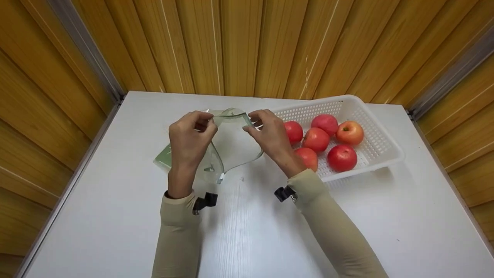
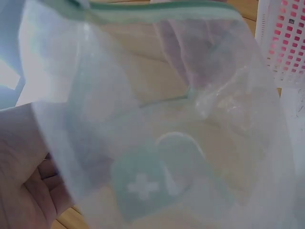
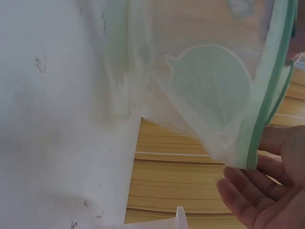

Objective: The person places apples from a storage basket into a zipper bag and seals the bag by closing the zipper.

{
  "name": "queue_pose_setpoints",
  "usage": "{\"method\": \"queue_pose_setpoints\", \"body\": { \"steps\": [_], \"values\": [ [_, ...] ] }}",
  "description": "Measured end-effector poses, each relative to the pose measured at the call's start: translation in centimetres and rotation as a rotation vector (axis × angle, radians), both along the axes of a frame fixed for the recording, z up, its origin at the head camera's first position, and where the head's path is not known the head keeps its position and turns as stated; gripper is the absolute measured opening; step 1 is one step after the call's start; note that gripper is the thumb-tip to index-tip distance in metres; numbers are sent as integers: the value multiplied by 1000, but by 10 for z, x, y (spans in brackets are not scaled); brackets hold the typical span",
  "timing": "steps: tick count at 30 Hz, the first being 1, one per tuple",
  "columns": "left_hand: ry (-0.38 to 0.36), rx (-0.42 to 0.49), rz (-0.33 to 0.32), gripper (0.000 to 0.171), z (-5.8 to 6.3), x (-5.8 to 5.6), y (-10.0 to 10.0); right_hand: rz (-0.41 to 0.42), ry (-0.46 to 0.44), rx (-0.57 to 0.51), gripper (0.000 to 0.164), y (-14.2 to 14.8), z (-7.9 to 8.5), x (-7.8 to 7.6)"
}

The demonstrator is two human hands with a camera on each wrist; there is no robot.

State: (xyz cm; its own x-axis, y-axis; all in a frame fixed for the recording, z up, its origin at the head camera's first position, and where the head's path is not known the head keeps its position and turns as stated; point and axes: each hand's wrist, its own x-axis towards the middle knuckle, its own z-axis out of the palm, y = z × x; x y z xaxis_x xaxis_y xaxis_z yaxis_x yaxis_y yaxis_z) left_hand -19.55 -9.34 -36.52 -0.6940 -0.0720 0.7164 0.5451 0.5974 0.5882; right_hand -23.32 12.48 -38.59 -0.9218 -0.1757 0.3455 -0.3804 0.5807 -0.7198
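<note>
A clear zip bag [image 1: 230, 135] with green edging along its mouth is spread between both hands above the table. At the left of its rim, my left hand [image 1: 189, 137] pinches the edge between thumb and fingers. The right hand [image 1: 273, 135] holds the opposite part of the rim near its corner, its other fingers loosely bent. In the left wrist view, the cloudy film of the bag [image 2: 157, 119] carries a green print with a white cross. A rounded green print also shows on the bag [image 3: 209, 90] in the right wrist view. No contents are visible inside.
A white perforated plastic basket [image 1: 380, 148] stands right of the bag, with several red apples [image 1: 342, 158] in it. The right forearm passes close to its near-left side. A flat green piece [image 1: 164, 157] lies left of the left hand. Wooden panels [image 1: 239, 46] border the white table [image 1: 115, 216].
</note>
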Motion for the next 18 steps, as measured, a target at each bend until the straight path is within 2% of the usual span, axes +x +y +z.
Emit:
{"method": "queue_pose_setpoints", "body": {
  "steps": [7, 10, 18],
  "values": [
    [-25, -2, 4, 10, 2, 1, 1, -14, 65, -46, 16, 0, -5, -3],
    [-37, -3, 5, 10, 2, 1, 1, -14, 83, -83, 13, 1, -8, -3],
    [-75, 0, 15, 8, 1, 2, 1, 66, -32, -315, 15, 0, -7, 1]
  ]
}}
